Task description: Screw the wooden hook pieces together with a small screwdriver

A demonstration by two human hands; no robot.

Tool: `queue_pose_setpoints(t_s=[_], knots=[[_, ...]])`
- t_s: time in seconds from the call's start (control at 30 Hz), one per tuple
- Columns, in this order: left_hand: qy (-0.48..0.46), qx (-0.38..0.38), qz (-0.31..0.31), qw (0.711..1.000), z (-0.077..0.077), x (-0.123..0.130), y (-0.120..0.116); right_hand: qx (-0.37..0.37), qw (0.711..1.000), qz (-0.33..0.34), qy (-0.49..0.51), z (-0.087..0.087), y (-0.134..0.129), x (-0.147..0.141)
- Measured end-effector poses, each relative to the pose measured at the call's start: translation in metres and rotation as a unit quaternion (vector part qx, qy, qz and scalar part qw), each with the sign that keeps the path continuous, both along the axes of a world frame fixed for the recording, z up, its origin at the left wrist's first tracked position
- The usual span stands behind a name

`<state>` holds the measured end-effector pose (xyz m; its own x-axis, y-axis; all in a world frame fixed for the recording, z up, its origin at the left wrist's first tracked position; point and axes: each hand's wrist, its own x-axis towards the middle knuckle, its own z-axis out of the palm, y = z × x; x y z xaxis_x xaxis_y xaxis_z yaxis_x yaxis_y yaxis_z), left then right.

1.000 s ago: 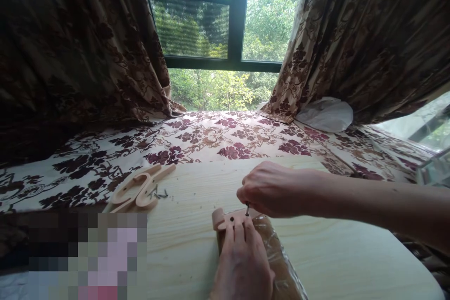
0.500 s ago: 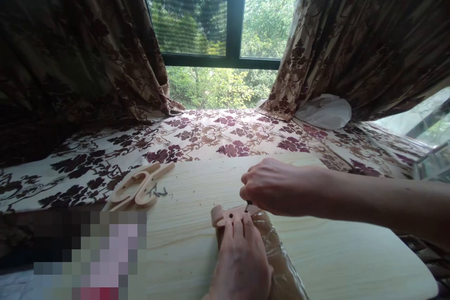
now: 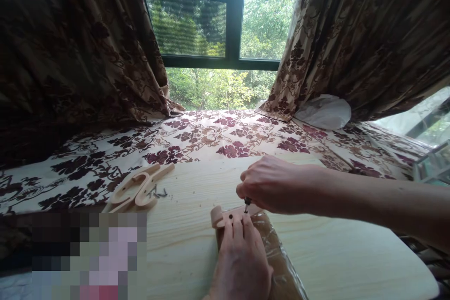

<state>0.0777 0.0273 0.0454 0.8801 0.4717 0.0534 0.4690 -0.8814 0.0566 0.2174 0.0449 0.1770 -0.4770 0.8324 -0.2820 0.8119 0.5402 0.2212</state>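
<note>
Head view: wooden piece (image 3: 236,212) lengthwise crosswise, curled end (image 3: 215,218) leftward.

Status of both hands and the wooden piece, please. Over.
Left hand on pale curled wooden piece, atop brown plastic-wrapped block. Right hand gripping slim dark-and-silver tool, tip down at piece. Possibly in the way: left fingertips, beside tip.

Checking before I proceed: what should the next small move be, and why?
I'd probably give the tool a slight turn with the right hand: its tip appears to meet the wooden piece, and the left hand rests fingers on that piece, apparently steadying it.
</note>
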Motion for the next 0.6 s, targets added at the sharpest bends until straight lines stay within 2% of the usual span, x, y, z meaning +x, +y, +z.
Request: queue_pose_setpoints(t_s=[0.17, 0.43, 0.6], knots=[[0.004, 0.001, 0.006, 1.0, 0.0026, 0.0006, -0.0009, 0.003, 1.0, 0.01, 0.006, -0.0042, 0.0016, -0.0007], [0.006, 0.014, 0.005, 1.0, 0.0032, 0.0015, 0.0011, -0.007, 0.998, -0.064, 0.017, -0.0052, 0.0067, 0.0004], [0.012, 0.007, 0.0, 1.0, 0.0021, -0.0002, -0.0003, -0.014, 1.0, -0.023, 0.001, 0.0024, 0.0031, -0.0035]])
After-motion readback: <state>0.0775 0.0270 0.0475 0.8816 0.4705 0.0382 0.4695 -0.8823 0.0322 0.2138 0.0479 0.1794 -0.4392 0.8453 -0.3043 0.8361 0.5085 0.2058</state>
